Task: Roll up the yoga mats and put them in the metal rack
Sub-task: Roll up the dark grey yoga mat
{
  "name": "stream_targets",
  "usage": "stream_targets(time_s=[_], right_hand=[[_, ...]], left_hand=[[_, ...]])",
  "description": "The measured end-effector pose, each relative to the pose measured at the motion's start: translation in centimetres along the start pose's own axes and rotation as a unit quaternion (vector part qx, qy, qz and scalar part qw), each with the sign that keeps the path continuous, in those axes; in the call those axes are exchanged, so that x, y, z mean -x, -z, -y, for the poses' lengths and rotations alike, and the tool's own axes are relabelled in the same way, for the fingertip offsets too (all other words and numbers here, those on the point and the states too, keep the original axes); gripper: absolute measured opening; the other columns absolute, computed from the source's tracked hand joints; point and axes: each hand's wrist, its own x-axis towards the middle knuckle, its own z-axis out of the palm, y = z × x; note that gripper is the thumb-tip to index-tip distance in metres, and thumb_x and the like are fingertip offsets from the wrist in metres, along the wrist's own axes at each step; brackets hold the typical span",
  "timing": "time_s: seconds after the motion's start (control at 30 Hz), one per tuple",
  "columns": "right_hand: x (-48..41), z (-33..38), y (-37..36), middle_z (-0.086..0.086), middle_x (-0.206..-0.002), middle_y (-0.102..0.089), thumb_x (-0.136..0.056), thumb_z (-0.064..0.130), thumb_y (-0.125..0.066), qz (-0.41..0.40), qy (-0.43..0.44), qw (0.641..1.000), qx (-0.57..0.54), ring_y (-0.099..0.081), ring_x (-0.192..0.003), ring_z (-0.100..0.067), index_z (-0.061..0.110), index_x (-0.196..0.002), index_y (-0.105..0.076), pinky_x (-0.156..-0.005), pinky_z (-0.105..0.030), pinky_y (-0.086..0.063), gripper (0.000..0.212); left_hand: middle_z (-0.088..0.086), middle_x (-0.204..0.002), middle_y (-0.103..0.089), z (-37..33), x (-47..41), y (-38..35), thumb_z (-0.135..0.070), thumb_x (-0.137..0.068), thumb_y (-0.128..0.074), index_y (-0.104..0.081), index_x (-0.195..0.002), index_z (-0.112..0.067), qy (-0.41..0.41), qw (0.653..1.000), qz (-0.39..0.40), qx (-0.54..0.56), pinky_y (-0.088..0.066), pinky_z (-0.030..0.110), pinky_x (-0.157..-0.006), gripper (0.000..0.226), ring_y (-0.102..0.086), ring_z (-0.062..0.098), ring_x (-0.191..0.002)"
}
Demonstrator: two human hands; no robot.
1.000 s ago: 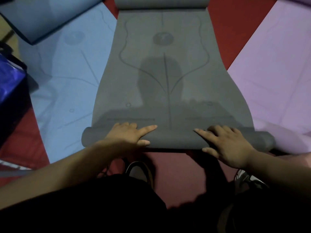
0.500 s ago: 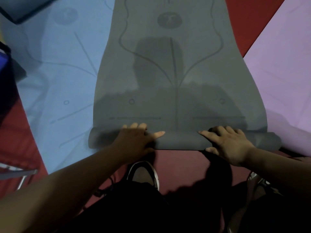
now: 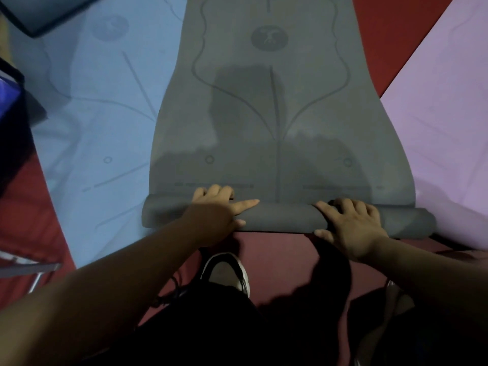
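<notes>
A grey yoga mat (image 3: 264, 122) lies flat on the red floor, stretching away from me. Its near end is wound into a short roll (image 3: 280, 216) lying across in front of my feet. My left hand (image 3: 214, 215) sits on the left part of the roll, fingers curled over its top, index finger pointing right, thumb on the near side. My right hand (image 3: 351, 228) holds the right part the same way, fingers over the top and thumb below. A light blue mat (image 3: 100, 114) lies flat to the left and a purple mat (image 3: 435, 101) to the right.
A darker blue mat (image 3: 39, 11) overlaps the light blue one at the top left. A dark bag with a shiny blue panel (image 3: 10, 107) stands at the left edge, with a metal bar (image 3: 29, 268) below it. My shoe (image 3: 227, 270) stands just behind the roll.
The roll has moved a little further along the grey mat, covering the printed lines near its end. Both hands stayed on it, and the view shifted forward.
</notes>
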Motion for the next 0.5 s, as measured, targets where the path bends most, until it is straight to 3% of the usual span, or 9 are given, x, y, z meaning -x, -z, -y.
stream_targets(time_s=[0.1,0.2,0.3,0.4,0.5], right_hand=[[-1.3,-0.3,0.7,0.003,-0.148,-0.036,-0.084,0.084,-0.027,0.041,0.007,0.999,-0.006,-0.04,-0.13,-0.028,0.052,-0.153,-0.011,-0.112,-0.044,-0.026,0.078],[-2.0,-0.8,1.3,0.002,-0.147,-0.037,-0.088,0.081,-0.035,0.053,0.02,0.998,-0.015,-0.04,-0.13,-0.028,0.053,-0.154,-0.013,-0.111,-0.044,-0.027,0.075],[-1.9,-0.8,1.3,0.002,-0.146,-0.038,-0.087,0.082,-0.032,0.043,0.021,0.999,-0.018,-0.041,-0.129,-0.028,0.052,-0.154,-0.013,-0.11,-0.044,-0.028,0.076],[-0.8,-0.5,0.8,-0.001,-0.138,-0.047,-0.085,0.085,-0.021,-0.019,0.028,0.999,-0.014,-0.047,-0.12,-0.03,0.053,-0.153,-0.022,-0.105,-0.047,-0.033,0.075],[1.1,0.3,-0.3,-0.012,-0.124,-0.056,-0.088,0.074,-0.029,-0.127,0.005,0.991,-0.046,-0.051,-0.111,-0.037,0.043,-0.148,-0.043,-0.101,-0.056,-0.038,0.068]], left_hand=[[0.003,-0.103,-0.064,-1.2,0.5,-1.1,-0.047,-0.069,-0.084,-0.066,-0.123,-0.051,0.03,0.997,-0.063,-0.023,-0.042,0.042,-0.079,0.057,-0.06,0.028,-0.09],[0.005,-0.11,-0.067,-1.9,0.5,-1.6,-0.045,-0.071,-0.085,-0.065,-0.123,-0.052,0.057,0.995,-0.076,-0.017,-0.046,0.043,-0.082,0.056,-0.063,0.029,-0.092],[0.006,-0.117,-0.065,-1.3,0.5,-1.5,-0.062,-0.068,-0.08,-0.059,-0.132,-0.051,0.051,0.997,-0.055,-0.012,-0.045,0.043,-0.086,0.068,-0.061,0.029,-0.1],[0.003,-0.114,-0.065,-1.0,0.5,-1.3,-0.06,-0.061,-0.086,-0.061,-0.129,-0.051,0.056,0.997,-0.053,-0.004,-0.044,0.042,-0.083,0.073,-0.06,0.027,-0.097],[0.002,-0.11,-0.063,-0.3,0.3,-1.1,-0.063,-0.069,-0.074,-0.061,-0.13,-0.05,0.048,0.996,-0.077,0.014,-0.044,0.041,-0.08,0.064,-0.059,0.027,-0.094]])
